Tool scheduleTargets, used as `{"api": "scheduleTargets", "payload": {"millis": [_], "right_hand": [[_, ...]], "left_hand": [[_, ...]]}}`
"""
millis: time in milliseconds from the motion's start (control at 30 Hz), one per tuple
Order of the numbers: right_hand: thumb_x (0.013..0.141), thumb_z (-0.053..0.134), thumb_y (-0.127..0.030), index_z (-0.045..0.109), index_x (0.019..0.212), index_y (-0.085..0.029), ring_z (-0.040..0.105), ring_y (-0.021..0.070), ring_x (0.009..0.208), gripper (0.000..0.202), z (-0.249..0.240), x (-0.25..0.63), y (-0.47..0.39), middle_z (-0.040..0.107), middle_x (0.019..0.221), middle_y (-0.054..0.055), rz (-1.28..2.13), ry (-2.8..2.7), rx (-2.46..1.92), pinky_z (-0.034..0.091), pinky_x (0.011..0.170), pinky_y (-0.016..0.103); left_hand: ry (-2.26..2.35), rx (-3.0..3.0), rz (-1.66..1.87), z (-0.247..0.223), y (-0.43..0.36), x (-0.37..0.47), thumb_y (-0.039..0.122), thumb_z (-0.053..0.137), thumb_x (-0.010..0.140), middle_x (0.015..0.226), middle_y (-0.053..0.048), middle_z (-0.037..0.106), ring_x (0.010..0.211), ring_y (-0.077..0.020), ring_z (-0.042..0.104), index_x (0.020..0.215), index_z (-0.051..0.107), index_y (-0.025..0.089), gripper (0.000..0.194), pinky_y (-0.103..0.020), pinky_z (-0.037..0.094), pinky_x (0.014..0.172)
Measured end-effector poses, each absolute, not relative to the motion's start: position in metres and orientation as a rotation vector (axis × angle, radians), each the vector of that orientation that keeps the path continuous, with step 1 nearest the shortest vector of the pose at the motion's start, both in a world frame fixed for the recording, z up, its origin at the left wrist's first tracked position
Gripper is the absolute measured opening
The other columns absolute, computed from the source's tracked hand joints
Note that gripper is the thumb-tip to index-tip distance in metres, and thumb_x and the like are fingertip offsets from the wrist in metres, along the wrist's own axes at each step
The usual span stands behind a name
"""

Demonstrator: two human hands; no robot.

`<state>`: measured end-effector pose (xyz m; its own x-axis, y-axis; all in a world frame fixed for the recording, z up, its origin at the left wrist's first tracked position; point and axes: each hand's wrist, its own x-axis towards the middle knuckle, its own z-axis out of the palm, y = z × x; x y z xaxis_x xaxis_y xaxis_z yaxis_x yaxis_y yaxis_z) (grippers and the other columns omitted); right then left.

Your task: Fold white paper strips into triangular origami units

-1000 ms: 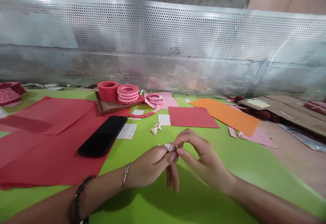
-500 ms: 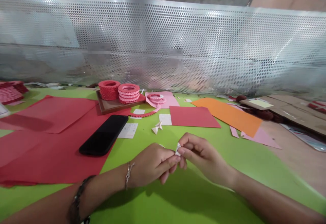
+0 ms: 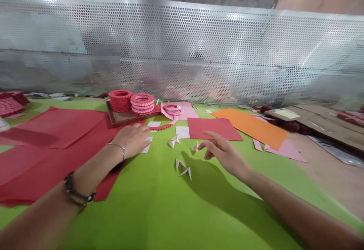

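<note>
My left hand (image 3: 131, 141) reaches palm down over the phone (image 3: 116, 167), which it mostly hides. Its outstretched fingers lie at a white paper slip (image 3: 146, 146); whether they touch it I cannot tell. My right hand (image 3: 222, 150) hovers with fingers apart and nothing between them, just right of a small folded white paper piece (image 3: 195, 147). Two more folded pieces, one pointed (image 3: 179, 164) and one V-shaped (image 3: 187, 172), lie nearer to me. Farther back sits a folded white paper cluster (image 3: 173, 141).
Red sheets (image 3: 68, 166) cover the left side. Behind are a brown tray (image 3: 113, 121) with stacked red and pink paper rings (image 3: 142, 104), a red sheet (image 3: 214, 129), an orange sheet (image 3: 253, 125) and, right, brown cardboard (image 3: 321, 123). A perforated metal screen (image 3: 182, 49) closes off the back.
My hands were together on a small white folded paper; now they are apart. The left has moved left and forward over the phone. Folded pieces now show on the green surface.
</note>
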<state>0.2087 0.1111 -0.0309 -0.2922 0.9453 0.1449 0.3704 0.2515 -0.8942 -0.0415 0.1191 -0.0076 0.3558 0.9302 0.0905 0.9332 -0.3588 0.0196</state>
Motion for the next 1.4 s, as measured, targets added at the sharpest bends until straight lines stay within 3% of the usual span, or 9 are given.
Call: {"api": "scheduleTargets", "payload": {"millis": [133,267,367,600,833,933,1067,1267,1400], "right_hand": [[0.083,0.039,-0.022,0.041,0.112,-0.014,0.054,0.0095,0.059,0.030,-0.031,0.209,0.108,0.059,0.078,0.002,0.977,-1.906,-1.219,0.048,0.060,0.029],[0.082,0.039,-0.019,0.048,0.102,-0.015,0.053,0.0102,0.060,0.022,-0.032,0.206,0.102,0.056,0.075,0.002,0.953,-2.035,-1.162,0.047,0.060,0.029],[0.082,0.040,-0.017,0.051,0.096,-0.015,0.053,0.0108,0.061,0.018,-0.032,0.205,0.100,0.056,0.070,0.001,0.963,-2.097,-1.095,0.046,0.058,0.028],[0.080,0.042,-0.013,0.055,0.080,-0.014,0.050,0.0090,0.054,0.013,-0.031,0.202,0.096,0.055,0.062,0.000,0.861,-2.225,-1.018,0.041,0.050,0.021],[0.079,0.043,-0.012,0.055,0.080,-0.016,0.048,0.0085,0.052,0.013,-0.034,0.203,0.097,0.055,0.061,-0.001,0.775,-2.309,-0.972,0.039,0.049,0.020],[0.078,0.044,-0.009,0.051,0.094,-0.017,0.053,0.0099,0.058,0.019,-0.037,0.203,0.098,0.056,0.067,0.000,0.780,-2.278,-0.935,0.044,0.053,0.022],[0.074,0.049,-0.007,0.037,0.115,-0.021,0.054,0.0110,0.068,0.045,-0.039,0.201,0.097,0.053,0.089,0.003,0.757,-2.224,-0.876,0.049,0.063,0.028],[0.074,0.056,-0.012,0.043,0.112,-0.025,0.050,0.0126,0.085,0.043,-0.035,0.201,0.090,0.045,0.104,0.004,0.859,-2.197,-0.691,0.047,0.073,0.028],[0.070,0.061,-0.012,0.038,0.117,-0.030,0.041,0.0161,0.109,0.055,-0.027,0.206,0.086,0.033,0.125,0.004,1.085,-2.219,-0.493,0.038,0.089,0.031]], "left_hand": [[-1.792,-2.702,0.096,-0.012,0.123,-0.051,0.029,0.057,0.068,0.106,-0.016,0.059,0.100,-0.0313,0.049,0.096,0.061,0.011,0.034,-0.037,0.036,0.084],[-1.604,-3.059,0.188,-0.014,0.120,-0.043,0.032,0.057,0.070,0.133,-0.011,0.035,0.119,-0.0263,0.032,0.122,0.042,0.018,0.056,-0.036,0.027,0.096],[-1.653,-3.098,0.153,-0.016,0.122,-0.041,0.034,0.055,0.071,0.136,-0.014,0.026,0.122,-0.0281,0.027,0.127,0.033,0.016,0.062,-0.038,0.027,0.096],[-1.610,-3.097,0.109,-0.018,0.125,-0.039,0.030,0.054,0.073,0.118,-0.013,0.045,0.108,-0.0240,0.042,0.122,0.041,0.012,0.054,-0.030,0.033,0.090],[-1.655,-3.195,-0.148,-0.023,0.127,-0.031,0.022,0.052,0.072,0.107,-0.009,0.054,0.097,-0.0242,0.048,0.112,0.049,0.014,0.042,-0.031,0.035,0.082],[-1.704,-3.216,-0.233,-0.025,0.129,-0.030,0.020,0.049,0.073,0.101,-0.009,0.057,0.091,-0.0233,0.052,0.108,0.050,0.011,0.037,-0.031,0.037,0.078],[-1.700,-3.738,-0.556,-0.028,0.123,-0.023,0.021,0.055,0.069,0.111,-0.010,0.052,0.094,-0.0193,0.051,0.125,0.028,0.015,0.063,-0.026,0.040,0.075],[-1.304,-4.432,-0.910,-0.029,0.103,-0.006,0.023,0.065,0.066,0.094,-0.004,0.057,0.080,-0.0139,0.054,0.132,0.009,0.025,0.087,-0.023,0.040,0.068],[-1.193,-4.370,-1.116,-0.024,0.102,-0.007,0.021,0.064,0.067,0.114,-0.006,0.047,0.087,-0.0140,0.051,0.131,0.014,0.029,0.082,-0.022,0.039,0.070]]}}
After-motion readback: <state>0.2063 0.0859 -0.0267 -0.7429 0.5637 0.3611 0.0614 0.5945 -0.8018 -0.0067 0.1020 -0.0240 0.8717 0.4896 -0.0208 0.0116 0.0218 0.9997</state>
